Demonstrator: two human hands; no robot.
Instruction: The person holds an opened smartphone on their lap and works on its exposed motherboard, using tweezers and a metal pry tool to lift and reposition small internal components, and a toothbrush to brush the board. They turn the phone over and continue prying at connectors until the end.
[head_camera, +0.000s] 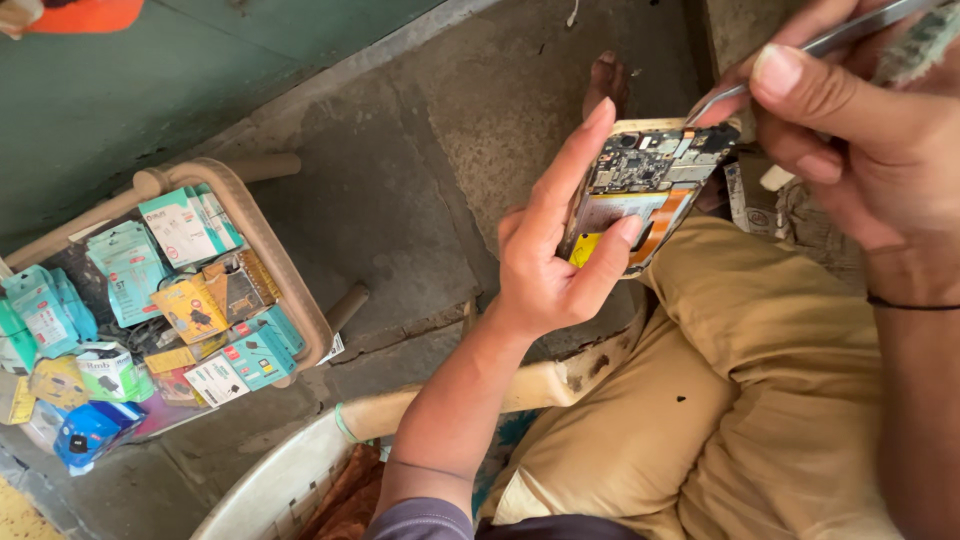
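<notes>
Phone (645, 190): back off, board bare, gripped upright over the lap in left hand (555, 265) fingers.
Right hand (850, 140): fingers pinched tweezers (800, 50), tip at phone's top edge.
Progress: opened; board work apparently underway, reassembly left.

Left hand (560, 255) raised with fingers curled in a grip; right hand (860, 150) pinches above it.
</notes>
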